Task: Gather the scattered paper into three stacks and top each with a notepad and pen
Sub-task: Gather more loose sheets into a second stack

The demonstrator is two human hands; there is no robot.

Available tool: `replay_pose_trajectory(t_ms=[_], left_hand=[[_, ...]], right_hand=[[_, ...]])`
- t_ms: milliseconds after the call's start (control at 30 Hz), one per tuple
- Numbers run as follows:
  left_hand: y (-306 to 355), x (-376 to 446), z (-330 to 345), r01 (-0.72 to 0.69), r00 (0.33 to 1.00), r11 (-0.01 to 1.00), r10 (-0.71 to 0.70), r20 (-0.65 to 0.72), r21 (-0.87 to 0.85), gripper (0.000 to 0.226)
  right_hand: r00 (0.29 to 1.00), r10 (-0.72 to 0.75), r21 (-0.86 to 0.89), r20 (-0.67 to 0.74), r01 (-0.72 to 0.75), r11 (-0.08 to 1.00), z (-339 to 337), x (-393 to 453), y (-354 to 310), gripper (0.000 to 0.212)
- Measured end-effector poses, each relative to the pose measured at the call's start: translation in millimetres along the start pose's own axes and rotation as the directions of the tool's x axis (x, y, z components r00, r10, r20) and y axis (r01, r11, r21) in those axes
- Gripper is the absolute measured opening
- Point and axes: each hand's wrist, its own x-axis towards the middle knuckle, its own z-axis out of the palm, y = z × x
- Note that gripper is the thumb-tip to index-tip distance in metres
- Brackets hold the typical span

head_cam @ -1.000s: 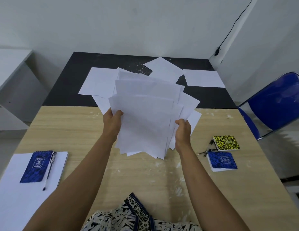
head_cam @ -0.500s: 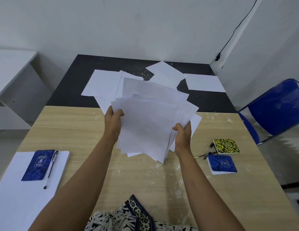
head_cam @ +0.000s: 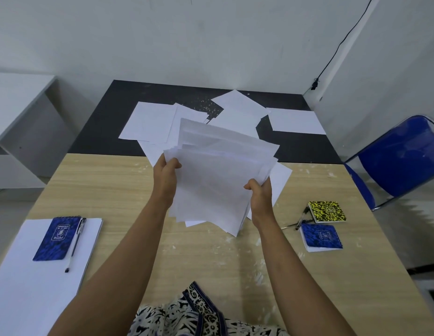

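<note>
Wooden table (head_cam: 114, 190); both hands' grip holds paper sheaf (head_cam: 211, 185).

I'm at a light wood table (head_cam: 114, 185); a black table (head_cam: 295, 151) butts against its far edge and reaches the wall. Plain white wall (head_cam: 186, 40) ahead, a second white wall (head_cam: 392, 69) angling in on my right. A black cable (head_cam: 342, 47) runs down the corner to a small plug. Blue folding chair (head_cam: 402, 158) just beside the table on my right. White desk (head_cam: 14, 98) off to my left. Pale floor (head_cam: 409, 231). Light is even and soft.
</note>
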Motion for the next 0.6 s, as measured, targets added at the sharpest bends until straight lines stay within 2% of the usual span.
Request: replay_pose_trajectory(t_ms=[167,367,467,600], left_hand=[[-1,-5,0,0.011,0.997,1.0,-0.013,0.077,0.029,0.024],[-11,-4,-9,-0.041,0.996,0.994,0.032,0.086,0.104,0.029],[-13,-8,-4,-0.031,0.996,0.996,0.024,0.081,0.086,0.022],[-12,-12,-3,-0.019,0.998,1.0,0.018,0.061,0.022,0.025]], right_hand=[[0.996,0.085,-0.025,0.018,-0.084,0.996,3,-9,-1,0.014],[0.999,-0.03,-0.063,-0.042,0.028,0.998,3,-18,7,0.024],[0.999,-0.029,-0.064,-0.026,0.027,0.998,8,-23,7,0.027],[0.996,-0.063,-0.052,-0.061,0.06,0.997,9,-26,3,0.03]])
